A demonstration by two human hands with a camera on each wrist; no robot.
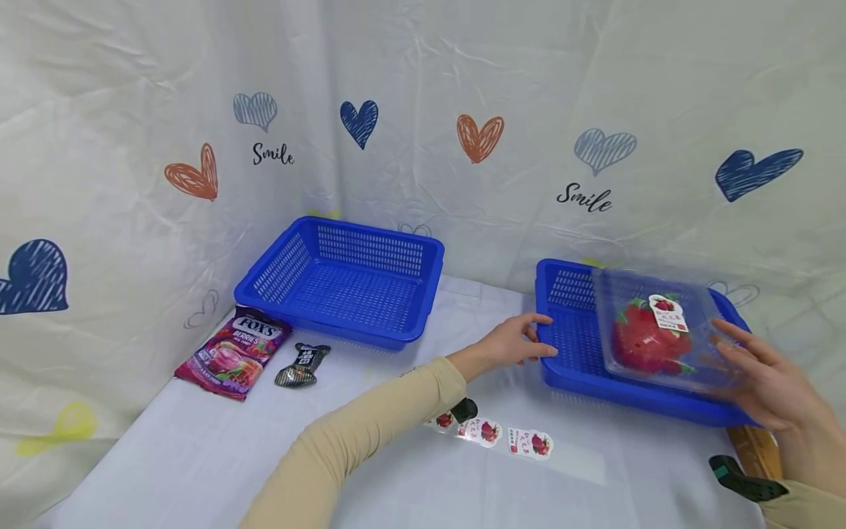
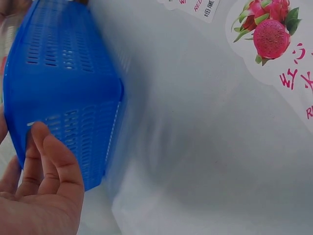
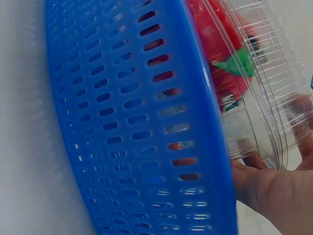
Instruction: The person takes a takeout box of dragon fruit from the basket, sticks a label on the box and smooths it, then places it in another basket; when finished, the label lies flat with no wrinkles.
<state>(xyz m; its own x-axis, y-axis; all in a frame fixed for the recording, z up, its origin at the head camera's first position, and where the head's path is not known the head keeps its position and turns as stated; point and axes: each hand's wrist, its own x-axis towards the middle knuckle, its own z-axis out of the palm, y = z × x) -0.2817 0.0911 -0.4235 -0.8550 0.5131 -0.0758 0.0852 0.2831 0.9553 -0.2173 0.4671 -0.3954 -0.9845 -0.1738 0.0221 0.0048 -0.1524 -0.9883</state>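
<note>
At the left end of the right-hand blue basket (image 1: 571, 330), my left hand (image 1: 505, 342) grips the rim; in the left wrist view its fingers (image 2: 58, 164) lie against the outer wall. My right hand (image 1: 776, 389) holds a clear plastic box (image 1: 703, 301) by its right end. Inside the box is a red dragon fruit (image 1: 648, 345) with green tips, and a dragon fruit label (image 1: 669, 314) is stuck on the lid. The box sits tilted over the basket, partly within it. In the right wrist view the basket wall covers part of the box.
Another blue basket (image 1: 357, 290) stands at the back left. Before it lie a Fox's Berries candy bag (image 1: 234, 353) and a small black wrapped packet (image 1: 302, 365). A strip of dragon fruit stickers (image 1: 531, 444) lies on the white table. A brown object (image 1: 760, 452) shows beneath my right hand.
</note>
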